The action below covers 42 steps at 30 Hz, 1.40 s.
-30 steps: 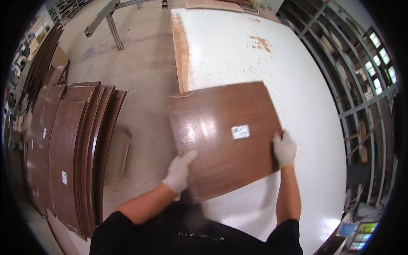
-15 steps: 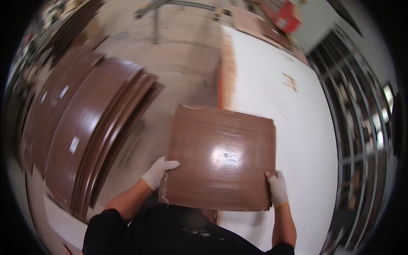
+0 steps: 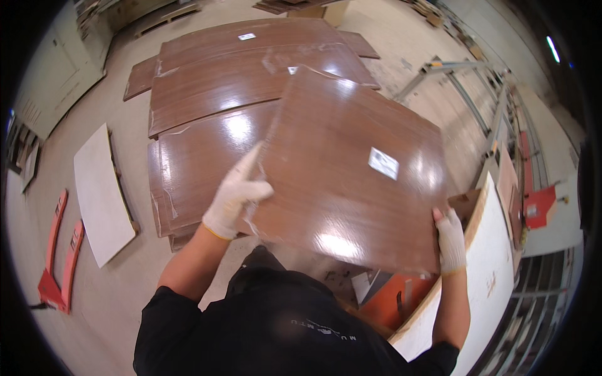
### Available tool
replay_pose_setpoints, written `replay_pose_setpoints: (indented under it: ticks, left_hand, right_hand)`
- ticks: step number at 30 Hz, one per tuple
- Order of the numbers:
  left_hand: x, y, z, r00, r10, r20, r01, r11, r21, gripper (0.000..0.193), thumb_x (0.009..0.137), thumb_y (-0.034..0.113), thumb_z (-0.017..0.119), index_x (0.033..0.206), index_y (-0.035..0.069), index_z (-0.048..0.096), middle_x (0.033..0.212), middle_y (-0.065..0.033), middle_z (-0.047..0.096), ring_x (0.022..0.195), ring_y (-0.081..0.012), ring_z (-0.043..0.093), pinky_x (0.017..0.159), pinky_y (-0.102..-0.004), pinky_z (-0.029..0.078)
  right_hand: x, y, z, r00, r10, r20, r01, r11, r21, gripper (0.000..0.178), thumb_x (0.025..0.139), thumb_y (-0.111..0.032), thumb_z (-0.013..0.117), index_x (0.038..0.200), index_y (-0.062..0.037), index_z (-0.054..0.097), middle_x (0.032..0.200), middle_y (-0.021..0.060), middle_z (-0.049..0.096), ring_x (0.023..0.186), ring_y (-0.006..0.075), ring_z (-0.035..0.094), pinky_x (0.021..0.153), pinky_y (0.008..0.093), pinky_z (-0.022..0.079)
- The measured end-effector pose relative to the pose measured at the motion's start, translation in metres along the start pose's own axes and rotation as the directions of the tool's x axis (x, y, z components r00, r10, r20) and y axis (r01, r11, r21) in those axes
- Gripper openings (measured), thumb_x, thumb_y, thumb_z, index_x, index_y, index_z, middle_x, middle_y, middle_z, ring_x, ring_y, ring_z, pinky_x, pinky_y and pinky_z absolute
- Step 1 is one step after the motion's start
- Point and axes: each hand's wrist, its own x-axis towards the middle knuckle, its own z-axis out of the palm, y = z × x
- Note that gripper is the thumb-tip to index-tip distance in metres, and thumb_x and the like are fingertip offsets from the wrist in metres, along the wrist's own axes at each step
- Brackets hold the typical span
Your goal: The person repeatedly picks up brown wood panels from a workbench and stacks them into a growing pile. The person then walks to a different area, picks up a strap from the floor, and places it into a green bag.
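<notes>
A brown wood-grain panel (image 3: 351, 163), wrapped in clear film and bearing a white label, is held tilted in front of me between both hands. My left hand (image 3: 232, 197), in a white glove, grips its left edge with the thumb over the top face. On the opposite edge, my right hand (image 3: 451, 241) is closed, also gloved, thumb uppermost. The fingers beneath the panel are hidden. Beyond and below it lie stacks of larger brown panels (image 3: 213, 100), film-wrapped and partly covered by the held one.
To my right stands a white-topped table (image 3: 480, 301) with an orange part (image 3: 398, 304) below its edge. A metal frame (image 3: 467, 94) is farther right, near a red box (image 3: 540, 208). On the left floor are a white board (image 3: 103, 194) and a red pallet jack (image 3: 56, 282).
My view has turned left, from the white table toward the brown stacks. The held panel has swung with me, now tilted and partly over the nearest stack. Both hands keep their grip.
</notes>
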Motion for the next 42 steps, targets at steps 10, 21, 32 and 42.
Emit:
replay_pose_setpoints:
  ticks: [10,21,32,42]
  left_hand:
    - [0.129,0.066,-0.166,0.918,0.259,-0.300,-0.237,0.965,0.109,0.067,0.085,0.009,0.065,0.149,-0.003,0.050,0.095,-0.0008,0.062,0.077,-0.0092,0.060,0.070,-0.0250,0.052]
    - [0.210,0.189,-0.214,0.668,0.246,-0.703,0.172,0.868,0.467,0.035,0.088,0.015,0.071,0.120,0.002,0.067,0.104,-0.0098,0.074,0.088,-0.0209,0.072,0.077,-0.0353,0.059]
    - [0.262,0.239,-0.353,0.660,0.549,-0.513,0.521,0.158,0.839,0.066,0.090,0.048,0.069,0.132,-0.003,0.064,0.122,-0.0223,0.072,0.115,-0.0342,0.068,0.097,-0.0414,0.053]
    - [0.281,0.180,-0.325,0.437,0.608,-0.663,0.817,0.040,0.575,0.059,0.091,0.047,0.056,0.114,-0.006,0.073,0.119,-0.0350,0.069,0.115,-0.0460,0.068,0.102,-0.0509,0.052]
  right_hand:
    - [0.311,-0.126,0.263,0.868,-0.175,0.464,0.381,0.834,-0.398,0.089,0.092,-0.044,0.075,0.151,0.0130,0.043,0.141,0.0256,0.062,0.131,0.0283,0.059,0.108,0.0360,0.045]
    - [0.434,-0.188,0.493,0.731,-0.218,0.646,0.424,0.888,-0.180,0.066,0.088,-0.044,0.080,0.126,0.0083,0.065,0.115,0.0182,0.072,0.102,0.0245,0.068,0.091,0.0364,0.053]
    - [0.426,-0.212,0.576,0.687,-0.258,0.679,0.683,0.547,-0.483,0.082,0.090,-0.051,0.063,0.146,0.0074,0.052,0.142,0.0309,0.060,0.132,0.0421,0.059,0.113,0.0442,0.045]
    - [0.362,-0.218,0.564,0.798,-0.235,0.555,0.560,0.630,-0.538,0.079,0.088,-0.032,0.061,0.154,0.0064,0.042,0.139,0.0331,0.062,0.130,0.0396,0.063,0.109,0.0443,0.050]
